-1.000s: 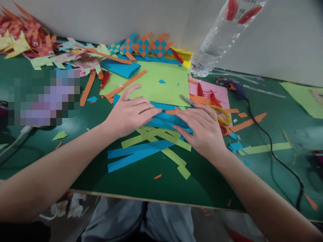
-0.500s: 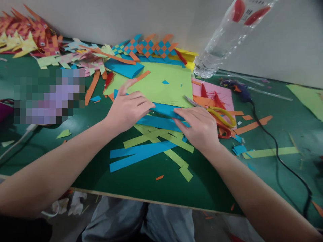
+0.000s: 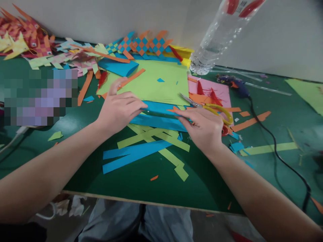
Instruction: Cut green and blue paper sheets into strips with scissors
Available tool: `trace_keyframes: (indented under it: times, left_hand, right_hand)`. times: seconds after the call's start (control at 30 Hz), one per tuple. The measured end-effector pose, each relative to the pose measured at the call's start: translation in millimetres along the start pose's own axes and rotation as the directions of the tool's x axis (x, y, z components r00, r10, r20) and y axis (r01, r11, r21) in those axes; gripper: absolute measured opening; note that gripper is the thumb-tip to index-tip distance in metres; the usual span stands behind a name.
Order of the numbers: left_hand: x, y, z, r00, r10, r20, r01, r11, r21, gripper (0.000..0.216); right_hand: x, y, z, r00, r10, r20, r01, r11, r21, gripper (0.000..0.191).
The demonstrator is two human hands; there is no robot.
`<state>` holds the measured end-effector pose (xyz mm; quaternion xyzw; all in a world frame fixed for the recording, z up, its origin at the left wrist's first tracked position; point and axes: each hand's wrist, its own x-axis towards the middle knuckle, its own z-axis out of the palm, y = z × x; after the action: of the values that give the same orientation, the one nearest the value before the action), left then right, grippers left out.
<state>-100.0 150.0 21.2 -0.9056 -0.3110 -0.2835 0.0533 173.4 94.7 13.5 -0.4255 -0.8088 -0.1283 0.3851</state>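
Observation:
A blue paper strip (image 3: 158, 108) stretches between my two hands above the table. My left hand (image 3: 119, 109) pinches its left end between thumb and fingers, with the index finger raised. At the other end, the fingertips of my right hand (image 3: 203, 126) are closed on the strip, beside a small orange paper piece (image 3: 173, 109). Another blue strip (image 3: 158, 121) lies just below. Nearer to me, green strips (image 3: 136, 138) cross over one another beside a forked pair of blue strips (image 3: 131, 157). Scissors with yellow and red handles (image 3: 219, 110) lie partly behind my right hand.
Light green sheets (image 3: 161, 84) lie behind my hands. Woven paper fish (image 3: 141, 45) line the wall. A water bottle (image 3: 214, 43) stands at the back right, near a glue gun (image 3: 236, 85) with a black cable. A blurred-out object (image 3: 47, 97) lies left.
The view has shifted slightly. My right hand has moved a little away from my left, and orange paper now shows at its fingertips. Both hands stay at the blue strip.

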Motion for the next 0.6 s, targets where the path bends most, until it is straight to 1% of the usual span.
trace_keyframes:
  times: [0.07, 0.13, 0.2, 0.27, 0.33, 0.4, 0.43, 0.47, 0.5, 0.53, 0.57, 0.6]
  left_hand:
    - [0.3, 2.1, -0.3, 1.000, -0.011, -0.008, 0.011, 1.000, 0.019, 0.027]
    - [1.2, 7.4, -0.1, 0.999, 0.004, -0.033, -0.002, 0.999, 0.046, 0.024]
    - [2.4, 15.1, 0.8, 0.996, 0.069, -0.062, -0.064, 0.995, 0.080, 0.028]
    - [3.4, 23.0, 2.2, 0.983, 0.165, -0.086, -0.154, 0.981, 0.118, 0.030]
    - [3.9, 29.0, 3.5, 0.960, 0.251, -0.125, -0.233, 0.962, 0.141, 0.024]
    - [3.6, 31.8, 3.9, 0.938, 0.300, -0.175, -0.277, 0.950, 0.143, 0.016]
    - [3.1, 32.0, 3.6, 0.931, 0.309, -0.194, -0.286, 0.948, 0.139, 0.014]
    - [2.5, 31.6, 3.0, 0.928, 0.310, -0.208, -0.287, 0.949, 0.133, 0.014]
    - [1.9, 30.7, 2.0, 0.928, 0.304, -0.217, -0.282, 0.951, 0.127, 0.015]
    - [1.3, 29.6, 0.9, 0.928, 0.297, -0.225, -0.275, 0.954, 0.122, 0.016]
    - [0.8, 28.4, -0.4, 0.928, 0.291, -0.234, -0.271, 0.956, 0.116, 0.016]
    - [0.5, 27.2, -1.8, 0.922, 0.295, -0.251, -0.274, 0.955, 0.113, 0.017]
  right_hand:
    - [0.9, -1.9, -0.9, 0.997, -0.074, -0.033, 0.073, 0.997, -0.027, 0.015]
    - [2.7, -4.8, -2.5, 0.982, -0.176, -0.064, 0.172, 0.983, -0.065, 0.011]
    - [4.9, -8.3, -5.0, 0.960, -0.270, -0.074, 0.262, 0.959, -0.106, 0.009]
    - [6.6, -12.2, -7.9, 0.940, -0.336, -0.053, 0.327, 0.935, -0.137, 0.010]
    - [7.1, -16.2, -10.4, 0.924, -0.382, -0.028, 0.374, 0.914, -0.157, 0.010]
    - [6.1, -20.2, -11.4, 0.918, -0.396, -0.011, 0.390, 0.907, -0.159, 0.008]
    - [5.2, -22.2, -11.2, 0.925, -0.380, -0.013, 0.375, 0.916, -0.143, 0.008]
    - [4.3, -24.1, -10.5, 0.942, -0.334, -0.015, 0.331, 0.937, -0.111, 0.009]
    - [3.4, -25.9, -9.4, 0.969, -0.248, -0.013, 0.247, 0.967, -0.056, 0.012]
    - [2.7, -27.4, -8.1, 0.992, -0.125, 0.001, 0.125, 0.992, 0.021, 0.017]
    - [2.5, -28.6, -6.9, 0.999, 0.024, 0.031, -0.028, 0.993, 0.118, 0.023]
    - [2.6, -29.3, -5.7, 0.980, 0.182, 0.083, -0.196, 0.954, 0.225, 0.027]
